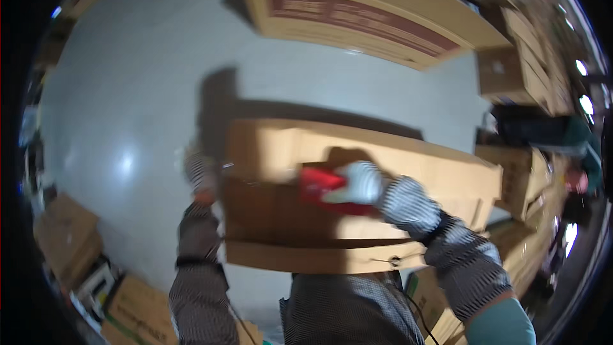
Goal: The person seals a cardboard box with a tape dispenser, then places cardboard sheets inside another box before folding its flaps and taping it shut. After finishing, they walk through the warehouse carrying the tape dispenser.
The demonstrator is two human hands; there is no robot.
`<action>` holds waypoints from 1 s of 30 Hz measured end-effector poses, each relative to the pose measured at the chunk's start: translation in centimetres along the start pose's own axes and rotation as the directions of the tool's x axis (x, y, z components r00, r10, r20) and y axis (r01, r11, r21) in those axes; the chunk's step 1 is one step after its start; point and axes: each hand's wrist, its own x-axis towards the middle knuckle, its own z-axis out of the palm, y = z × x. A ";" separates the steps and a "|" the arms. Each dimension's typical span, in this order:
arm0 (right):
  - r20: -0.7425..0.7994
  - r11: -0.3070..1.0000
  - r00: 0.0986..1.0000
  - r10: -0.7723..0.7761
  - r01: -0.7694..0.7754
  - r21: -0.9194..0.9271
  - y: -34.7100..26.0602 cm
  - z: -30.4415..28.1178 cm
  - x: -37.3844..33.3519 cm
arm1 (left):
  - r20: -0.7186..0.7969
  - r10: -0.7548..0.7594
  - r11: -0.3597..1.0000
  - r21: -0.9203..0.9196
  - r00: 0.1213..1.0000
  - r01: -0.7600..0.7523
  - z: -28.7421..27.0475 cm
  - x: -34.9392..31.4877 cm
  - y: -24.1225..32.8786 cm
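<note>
A long brown cardboard box (281,217) lies across the floor in front of me. Over its top, my right hand (364,184), in a light glove, is closed around a red hand tool (319,185) that looks like a tape dispenser, though blur hides its details. A dark shadow falls on the cardboard around the tool. My left hand (196,169), also gloved, is beside the box's left end, its fingers smeared by motion. Whether that hand touches the box I cannot tell. Grey checked sleeves cover both my forearms.
A large printed carton (357,22) stands beyond the box on the grey floor (147,102). More cartons (511,76) line the right side, where another person (575,137) is partly visible. Boxes (67,230) also sit at the lower left.
</note>
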 end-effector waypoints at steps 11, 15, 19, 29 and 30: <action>0.054 0.952 0.993 -0.103 0.114 -0.284 22.0 -8.4 -19.7 | 0.109 0.476 0.879 -0.049 0.873 -0.474 -2.8 -18.9 49.9; -0.118 0.960 0.966 0.229 -0.245 -0.136 46.7 -13.1 -40.1 | 0.293 0.654 0.739 -0.444 0.698 -0.506 -0.5 -28.6 78.1; -0.123 0.633 0.681 0.722 -0.721 -0.281 61.8 -17.4 -51.8 | 0.206 0.787 0.593 -0.513 0.581 -0.621 6.5 -36.9 91.9; -0.383 0.747 0.660 0.646 -0.650 0.141 67.7 -5.7 -41.7 | 0.308 0.881 0.342 -0.939 0.359 -0.035 5.6 -38.5 93.8; -0.476 0.682 0.504 0.721 -0.637 0.359 65.5 -6.1 -45.6 | 0.534 0.792 0.434 -0.834 0.297 0.342 3.9 -38.4 91.0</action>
